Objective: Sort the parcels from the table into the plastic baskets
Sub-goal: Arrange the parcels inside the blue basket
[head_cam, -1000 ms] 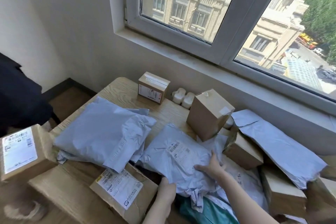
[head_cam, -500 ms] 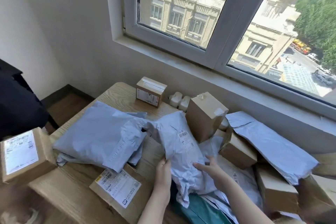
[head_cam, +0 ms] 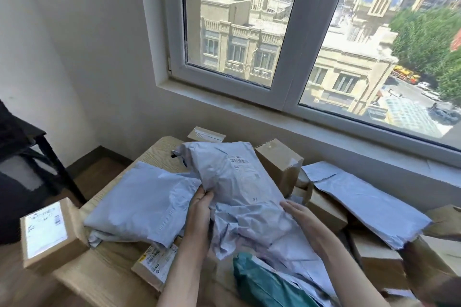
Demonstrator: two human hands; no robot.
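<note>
The one camera rides on my head, wide-angle, looking forward and down. It faces the window [head_cam: 289, 57] across the table [head_cam: 107, 279], which fills the lower half of the view and runs off the bottom edge. My left hand [head_cam: 199, 209] and right hand [head_cam: 299, 217] come in from that edge, close under the lens, on either side of the mailer [head_cam: 232, 182] at centre. Through the glass it looks down on a street [head_cam: 409, 90].

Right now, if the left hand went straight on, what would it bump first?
The left hand points into the grey bag it grips, so probably that bag first; behind it is hidden.
</note>
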